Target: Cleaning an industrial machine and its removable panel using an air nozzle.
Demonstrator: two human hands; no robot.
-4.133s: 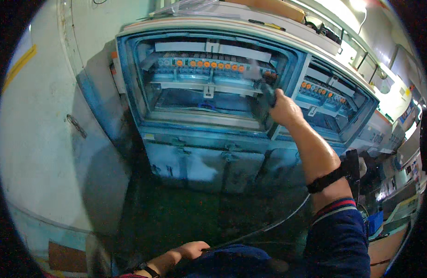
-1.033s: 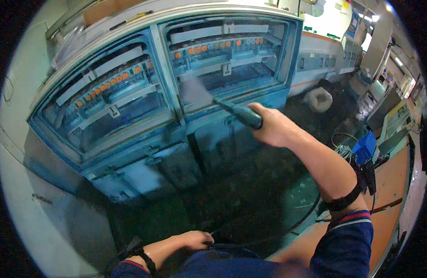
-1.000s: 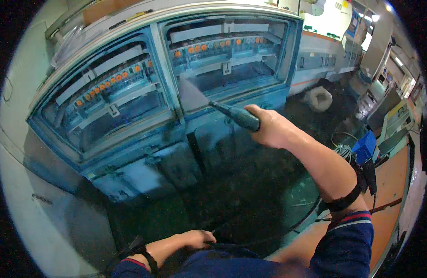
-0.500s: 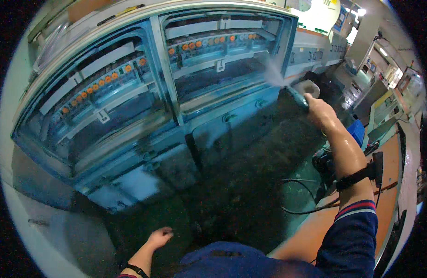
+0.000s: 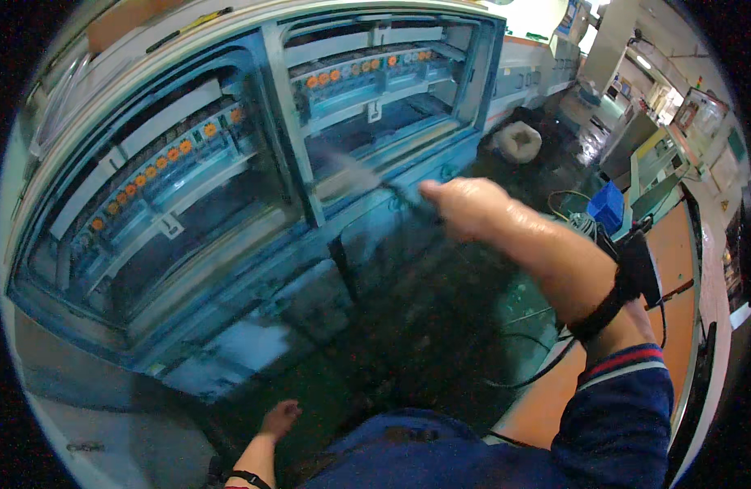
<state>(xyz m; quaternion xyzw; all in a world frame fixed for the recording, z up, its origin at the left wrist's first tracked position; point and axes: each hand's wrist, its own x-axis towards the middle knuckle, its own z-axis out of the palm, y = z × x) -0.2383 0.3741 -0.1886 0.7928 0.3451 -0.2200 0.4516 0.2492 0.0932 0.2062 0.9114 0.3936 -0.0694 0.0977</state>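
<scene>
We grasp one spray gun (image 5: pixel 405 195) in the fingers of our right hand (image 5: pixel 467 207), one plume of spray (image 5: pixel 343 174) leaving its tip before the right of two bays in one machine cabinet (image 5: pixel 287 130). Each bay has one row of orange knobs (image 5: pixel 162 162). Our left hand (image 5: pixel 283 419) hangs low, fingers half curled; we cannot tell whether they hold anything.

Head camera: left fisheye of a head-worn pair, facing forward and down; right hand (image 5: pixel 467 209) and left hand (image 5: pixel 281 418) near, cabinet (image 5: pixel 294 134) farther, spanning left to centre.
</scene>
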